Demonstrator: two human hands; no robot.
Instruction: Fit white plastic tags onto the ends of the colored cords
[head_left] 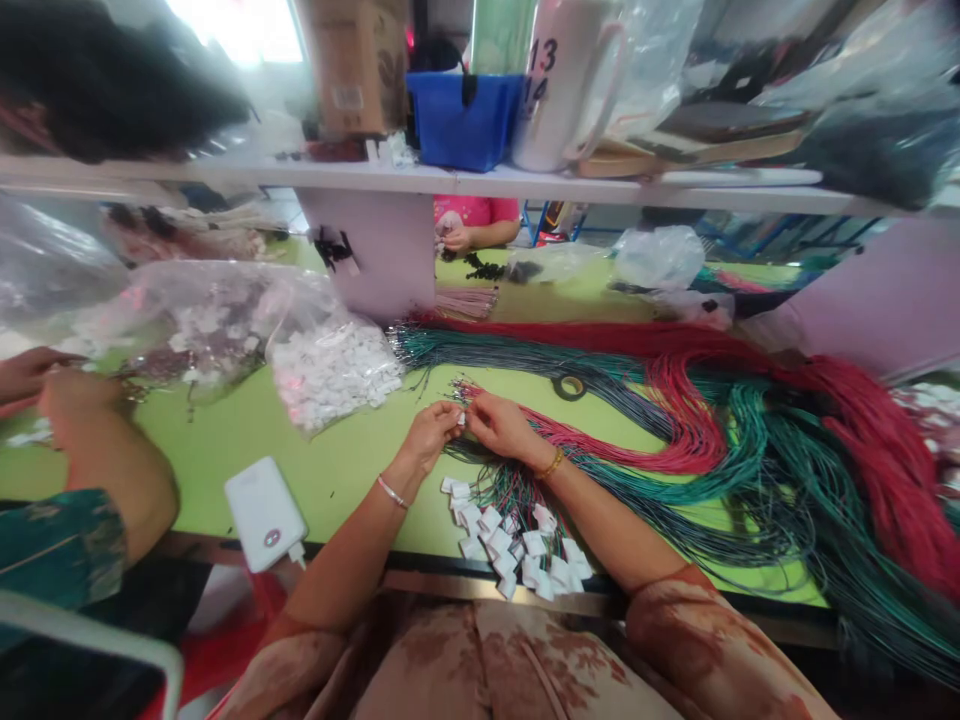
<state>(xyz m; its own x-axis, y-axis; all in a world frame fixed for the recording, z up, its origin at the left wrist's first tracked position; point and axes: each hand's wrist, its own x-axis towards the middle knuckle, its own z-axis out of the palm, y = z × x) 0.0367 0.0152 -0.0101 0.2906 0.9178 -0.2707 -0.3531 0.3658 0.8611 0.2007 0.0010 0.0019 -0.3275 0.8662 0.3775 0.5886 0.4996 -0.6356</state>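
Observation:
My left hand is closed in a pinch on a small white plastic connector. Right beside it, my right hand has its fingertips pressed together against the connector; whatever thin piece they hold is hidden. Just behind both hands lie the loose ends of a bundle of red wires. Green wires and black wires run under and past my right forearm. Below my hands, at the table's front edge, sits a pile of white connectors with wires attached.
A clear bag of white connectors lies left of my hands, a white power bank nearer me. Behind are a roll of black tape and long wire bundles. A co-worker's arm is at left; another person sits opposite, under the shelf.

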